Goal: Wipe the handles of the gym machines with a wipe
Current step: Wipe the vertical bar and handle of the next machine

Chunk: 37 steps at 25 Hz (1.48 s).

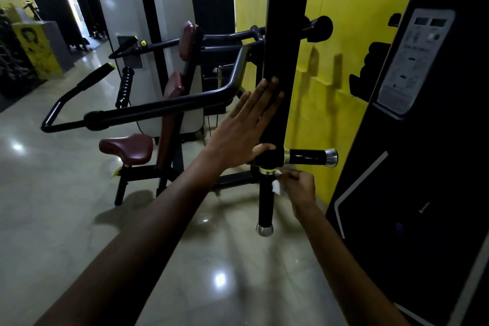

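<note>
Fingers of the right hand curl round a white wipe — mostly hidden — pressed against the vertical handle, whose long axis points down to a steel cap. Left hand lies flat, fingers straight, on the black upright; another handle points right.

A glossy pale tiled floor reflects spots of ceiling light. A bright yellow wall runs along the right side. At far right, a white instruction placard with small diagrams is fixed to a dark panel; its text is too blurred to read. At far left stands a yellow box with a black line drawing on its face, beside a dark rack. Farther back, tall dark columns line a dim corridor.
</note>
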### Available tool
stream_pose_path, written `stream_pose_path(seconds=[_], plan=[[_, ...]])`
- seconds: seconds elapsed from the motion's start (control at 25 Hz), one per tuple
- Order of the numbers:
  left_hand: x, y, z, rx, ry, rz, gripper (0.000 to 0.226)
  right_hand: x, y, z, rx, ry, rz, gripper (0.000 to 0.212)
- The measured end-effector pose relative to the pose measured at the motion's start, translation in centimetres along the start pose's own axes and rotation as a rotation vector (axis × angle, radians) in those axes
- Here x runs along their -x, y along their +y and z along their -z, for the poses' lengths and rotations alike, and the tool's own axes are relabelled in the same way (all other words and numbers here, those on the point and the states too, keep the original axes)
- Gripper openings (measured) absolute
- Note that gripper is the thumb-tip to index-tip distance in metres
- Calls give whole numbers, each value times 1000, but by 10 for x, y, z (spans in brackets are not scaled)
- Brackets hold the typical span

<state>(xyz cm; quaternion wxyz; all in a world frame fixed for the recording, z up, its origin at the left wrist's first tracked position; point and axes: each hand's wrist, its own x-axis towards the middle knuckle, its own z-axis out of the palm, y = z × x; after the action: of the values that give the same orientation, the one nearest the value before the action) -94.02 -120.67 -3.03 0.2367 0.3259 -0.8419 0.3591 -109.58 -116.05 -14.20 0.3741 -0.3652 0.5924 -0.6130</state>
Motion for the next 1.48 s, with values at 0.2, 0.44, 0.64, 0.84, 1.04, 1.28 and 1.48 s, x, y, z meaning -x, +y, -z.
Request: stream_pose_path(seconds=[0.2, 0.44, 0.64, 0.84, 1.04, 1.28, 1.48], plan=[[0, -7, 0, -22, 11, -31, 97, 39, 23, 2, 472, 131, 627, 13], [0, -7, -1, -32, 44, -42, 96, 33, 6, -29, 1228, -274, 943, 35], [-4, -7, -2, -53, 45, -55, 94, 52, 20, -10, 1638, -449, 1014, 32], [-1, -8, -1, -64, 47, -52, 94, 41, -2, -17, 1664, -222, 1142, 29], [0, -10, 1, -38, 34, -38, 94, 46, 15, -44, 1755, -340, 1039, 24], [-3, -5, 0, -68, 23, -40, 95, 59, 34, -25, 1746, -377, 1015, 27], [1, -9, 2, -51, 17, -29, 95, 54, 16, -44, 1789, -342, 988, 25]])
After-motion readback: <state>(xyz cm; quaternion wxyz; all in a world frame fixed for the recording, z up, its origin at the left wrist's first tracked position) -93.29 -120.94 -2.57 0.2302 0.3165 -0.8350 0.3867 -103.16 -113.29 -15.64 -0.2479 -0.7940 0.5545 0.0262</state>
